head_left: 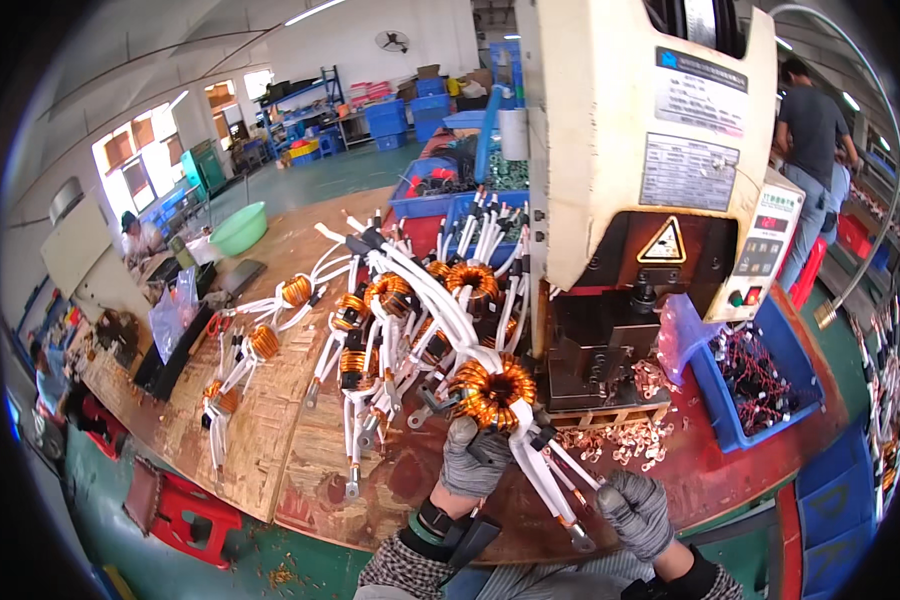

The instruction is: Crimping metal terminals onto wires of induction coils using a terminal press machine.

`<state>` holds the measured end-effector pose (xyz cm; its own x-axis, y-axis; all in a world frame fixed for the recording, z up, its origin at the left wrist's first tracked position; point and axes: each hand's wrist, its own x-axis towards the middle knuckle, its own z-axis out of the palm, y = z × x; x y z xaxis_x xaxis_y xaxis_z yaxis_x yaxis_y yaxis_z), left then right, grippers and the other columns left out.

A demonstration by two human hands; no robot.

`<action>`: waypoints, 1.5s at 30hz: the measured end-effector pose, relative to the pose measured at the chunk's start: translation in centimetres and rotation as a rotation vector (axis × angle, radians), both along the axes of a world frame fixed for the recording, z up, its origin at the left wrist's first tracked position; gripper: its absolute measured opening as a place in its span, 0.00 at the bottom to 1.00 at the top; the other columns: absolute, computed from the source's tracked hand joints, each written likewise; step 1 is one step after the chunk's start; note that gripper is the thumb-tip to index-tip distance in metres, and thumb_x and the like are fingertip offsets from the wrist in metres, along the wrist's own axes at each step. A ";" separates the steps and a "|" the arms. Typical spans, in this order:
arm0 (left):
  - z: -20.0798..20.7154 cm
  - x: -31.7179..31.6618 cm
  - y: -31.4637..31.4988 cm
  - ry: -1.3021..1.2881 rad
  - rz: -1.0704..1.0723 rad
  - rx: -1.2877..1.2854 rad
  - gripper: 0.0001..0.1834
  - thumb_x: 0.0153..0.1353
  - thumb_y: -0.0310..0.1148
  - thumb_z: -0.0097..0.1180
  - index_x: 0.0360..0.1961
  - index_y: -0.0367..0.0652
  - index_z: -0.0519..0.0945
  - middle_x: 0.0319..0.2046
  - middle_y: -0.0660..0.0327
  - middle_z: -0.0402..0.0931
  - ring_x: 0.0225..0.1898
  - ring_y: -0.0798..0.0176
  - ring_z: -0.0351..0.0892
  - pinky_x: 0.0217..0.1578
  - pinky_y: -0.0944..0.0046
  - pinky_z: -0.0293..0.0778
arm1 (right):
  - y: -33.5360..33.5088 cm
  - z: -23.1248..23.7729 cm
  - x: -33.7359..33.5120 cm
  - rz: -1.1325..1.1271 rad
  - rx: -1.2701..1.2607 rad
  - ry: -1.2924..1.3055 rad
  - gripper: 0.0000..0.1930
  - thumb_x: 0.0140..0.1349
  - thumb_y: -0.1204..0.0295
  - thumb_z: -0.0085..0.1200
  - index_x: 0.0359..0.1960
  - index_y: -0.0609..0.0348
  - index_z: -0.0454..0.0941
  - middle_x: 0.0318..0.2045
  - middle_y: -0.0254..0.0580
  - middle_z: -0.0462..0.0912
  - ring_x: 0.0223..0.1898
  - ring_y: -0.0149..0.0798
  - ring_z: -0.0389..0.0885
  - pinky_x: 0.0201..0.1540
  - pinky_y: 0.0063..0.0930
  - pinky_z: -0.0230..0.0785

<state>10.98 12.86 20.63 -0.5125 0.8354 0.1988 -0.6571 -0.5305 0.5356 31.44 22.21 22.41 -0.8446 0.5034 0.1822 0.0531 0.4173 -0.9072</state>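
Observation:
My left hand, in a grey glove, is closed on the near side of a toroidal coil wound with copper wire. White sleeved leads run from the coil toward me, and the thickest ends in a metal ring lug. Gloved in grey too, my right hand is curled, its thumb and fingers pinching the end of a thinner white lead. The pinched tip is hidden by the fingers. Just beyond the coil, several similar coils lie heaped with their white leads.
A cream press machine stands ahead, with loose copper lugs at its base. Right of it sits a blue bin of small dark parts. More coils lie left. A red stool is on the floor; a person stands back right.

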 end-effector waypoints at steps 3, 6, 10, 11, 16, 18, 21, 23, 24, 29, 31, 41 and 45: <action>-0.5 -0.2 -0.8 -0.035 0.010 0.034 0.46 0.39 0.53 0.60 0.55 0.37 0.57 0.46 0.49 0.67 0.45 0.51 0.70 0.47 0.55 0.68 | -1.7 1.4 -0.8 -0.047 -0.110 0.081 0.15 0.57 0.63 0.46 0.19 0.62 0.71 0.15 0.37 0.68 0.18 0.32 0.67 0.22 0.24 0.59; -0.2 0.0 -0.8 -0.037 0.012 0.037 0.46 0.39 0.54 0.60 0.55 0.37 0.57 0.46 0.50 0.67 0.46 0.51 0.70 0.47 0.54 0.67 | -1.8 1.5 -0.8 -0.037 -0.116 0.086 0.15 0.57 0.63 0.47 0.19 0.61 0.71 0.15 0.37 0.69 0.18 0.31 0.67 0.22 0.23 0.59; 0.0 -0.1 -0.2 0.005 0.054 0.039 0.46 0.39 0.59 0.58 0.54 0.43 0.58 0.42 0.55 0.68 0.40 0.52 0.71 0.42 0.53 0.69 | -1.5 0.4 0.2 -0.018 -0.270 0.067 0.13 0.57 0.62 0.46 0.24 0.59 0.73 0.19 0.39 0.73 0.22 0.36 0.71 0.28 0.25 0.63; -0.5 -0.6 0.0 0.005 0.150 -0.002 0.46 0.41 0.64 0.53 0.54 0.43 0.59 0.40 0.56 0.69 0.36 0.54 0.72 0.38 0.54 0.70 | -1.3 0.1 0.5 -0.020 -0.276 0.067 0.13 0.57 0.62 0.46 0.24 0.59 0.73 0.19 0.39 0.73 0.22 0.36 0.71 0.28 0.25 0.63; 2.4 -3.6 -4.9 -0.023 0.054 0.108 0.40 0.46 0.57 0.52 0.55 0.43 0.60 0.44 0.51 0.69 0.40 0.52 0.74 0.39 0.52 0.73 | 2.4 -3.9 5.2 -0.189 0.498 0.112 0.12 0.56 0.62 0.44 0.32 0.57 0.73 0.28 0.44 0.75 0.31 0.45 0.73 0.35 0.34 0.64; 6.2 -5.6 -5.7 0.137 0.135 -0.076 0.38 0.48 0.56 0.52 0.54 0.43 0.60 0.43 0.51 0.71 0.40 0.52 0.74 0.39 0.51 0.74 | 3.0 -5.3 7.7 -0.424 0.410 0.049 0.11 0.57 0.65 0.43 0.30 0.59 0.73 0.26 0.45 0.75 0.29 0.46 0.73 0.34 0.34 0.64; 10.8 -8.8 -4.8 0.275 0.315 -0.197 0.25 0.56 0.42 0.48 0.53 0.43 0.63 0.43 0.53 0.71 0.41 0.55 0.74 0.40 0.52 0.74 | 4.1 -7.1 9.7 -0.568 0.417 0.037 0.10 0.57 0.67 0.43 0.26 0.61 0.73 0.23 0.46 0.73 0.25 0.46 0.72 0.30 0.34 0.64; 11.8 -13.4 -3.8 0.359 0.267 -0.344 0.20 0.58 0.40 0.46 0.50 0.44 0.67 0.43 0.55 0.72 0.39 0.57 0.75 0.39 0.53 0.74 | 4.4 -7.7 9.3 -0.534 0.413 0.005 0.09 0.57 0.68 0.43 0.27 0.60 0.72 0.22 0.47 0.73 0.25 0.48 0.71 0.29 0.36 0.64; 12.4 -14.8 -2.9 0.385 0.276 -0.447 0.19 0.58 0.40 0.45 0.49 0.43 0.68 0.42 0.55 0.72 0.39 0.58 0.75 0.39 0.56 0.74 | 4.4 -7.7 8.5 -0.572 0.571 -0.002 0.08 0.56 0.68 0.44 0.27 0.60 0.72 0.23 0.48 0.72 0.25 0.49 0.71 0.29 0.37 0.63; 7.9 -28.9 2.7 0.922 0.365 -0.584 0.22 0.48 0.14 0.44 0.47 0.38 0.68 0.43 0.54 0.72 0.41 0.60 0.74 0.44 0.64 0.70 | 4.5 -9.0 8.4 -0.655 0.763 0.018 0.05 0.53 0.71 0.47 0.27 0.58 0.70 0.24 0.50 0.71 0.25 0.52 0.69 0.27 0.40 0.61; 5.2 -35.8 0.3 1.254 0.533 -0.552 0.21 0.49 0.18 0.46 0.47 0.41 0.70 0.42 0.54 0.71 0.40 0.58 0.73 0.44 0.62 0.69 | 4.4 -10.4 8.7 -0.602 0.775 0.033 0.06 0.51 0.69 0.50 0.28 0.56 0.72 0.23 0.45 0.72 0.24 0.48 0.69 0.26 0.39 0.62; 14.4 -21.5 4.8 1.900 0.134 -1.035 0.34 0.52 0.55 0.49 0.56 0.47 0.63 0.56 0.54 0.59 0.56 0.59 0.60 0.54 0.63 0.59 | 4.6 -9.0 8.4 -0.598 0.904 -0.063 0.13 0.57 0.65 0.47 0.39 0.59 0.75 0.33 0.43 0.79 0.28 0.43 0.76 0.29 0.32 0.69; 16.5 -28.3 -7.9 1.239 0.150 -0.706 0.26 0.59 0.42 0.44 0.55 0.37 0.62 0.51 0.53 0.65 0.52 0.58 0.65 0.53 0.64 0.62 | 4.7 -10.6 9.1 -0.651 0.943 -0.135 0.12 0.57 0.65 0.48 0.35 0.61 0.74 0.31 0.44 0.78 0.26 0.44 0.75 0.28 0.33 0.68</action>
<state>-17.34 4.92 37.09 -0.4098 0.9001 0.1479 0.4570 0.0622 0.8873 40.55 26.88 11.85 -0.5159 0.5627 0.6460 0.5802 0.7843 -0.2198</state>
